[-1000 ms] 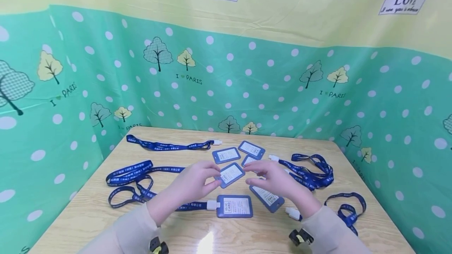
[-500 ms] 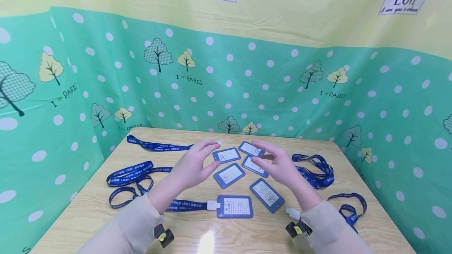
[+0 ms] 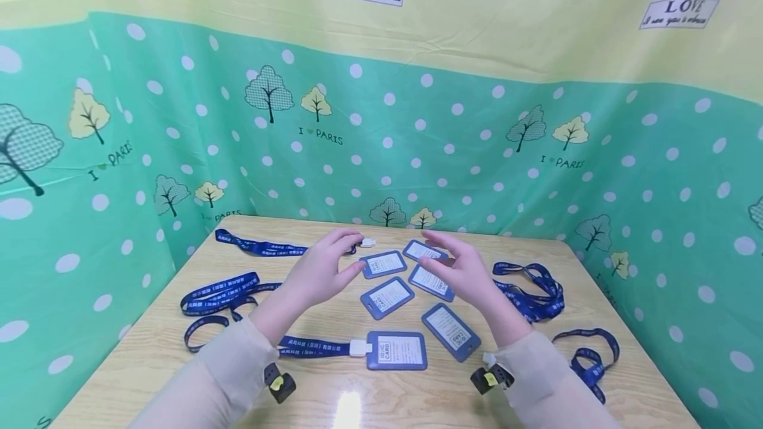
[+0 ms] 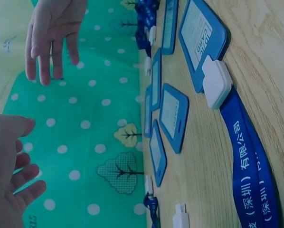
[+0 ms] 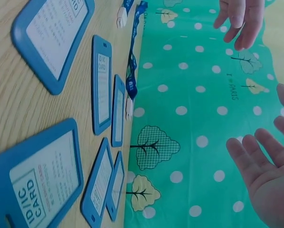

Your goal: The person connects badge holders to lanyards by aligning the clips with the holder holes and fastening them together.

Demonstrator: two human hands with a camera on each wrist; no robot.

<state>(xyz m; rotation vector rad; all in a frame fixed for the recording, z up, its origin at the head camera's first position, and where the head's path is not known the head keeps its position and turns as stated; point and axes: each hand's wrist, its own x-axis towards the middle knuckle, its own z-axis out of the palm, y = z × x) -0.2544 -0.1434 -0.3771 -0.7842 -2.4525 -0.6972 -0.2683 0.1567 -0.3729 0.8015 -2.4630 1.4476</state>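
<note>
My left hand (image 3: 318, 269) is raised over the left-middle of the table with fingers relaxed and holding nothing. Across from it, my right hand (image 3: 461, 271) hovers near a blue ID card holder (image 3: 432, 281), partly overlapping it in the head view. Both wrist views show air between the hands and the table. At the front lies a card holder (image 3: 397, 350) joined by a white clip (image 3: 358, 347) to a navy lanyard (image 3: 316, 347). Loose holders lie behind it: one in the centre (image 3: 387, 296), another tilted at right (image 3: 451, 332), and several farther back.
A folded lanyard (image 3: 262, 247) lies at the far left, with coiled lanyard loops (image 3: 217, 295) nearer. More lanyards are on the right, one coiled (image 3: 542, 293) and one near the side edge (image 3: 590, 369). A green and yellow printed curtain (image 3: 381, 131) encloses the wooden table (image 3: 435, 396).
Both hands have lifted away from the central card holders and drawn apart, the left one moving left. The card holders and lanyards lie nearly as before.
</note>
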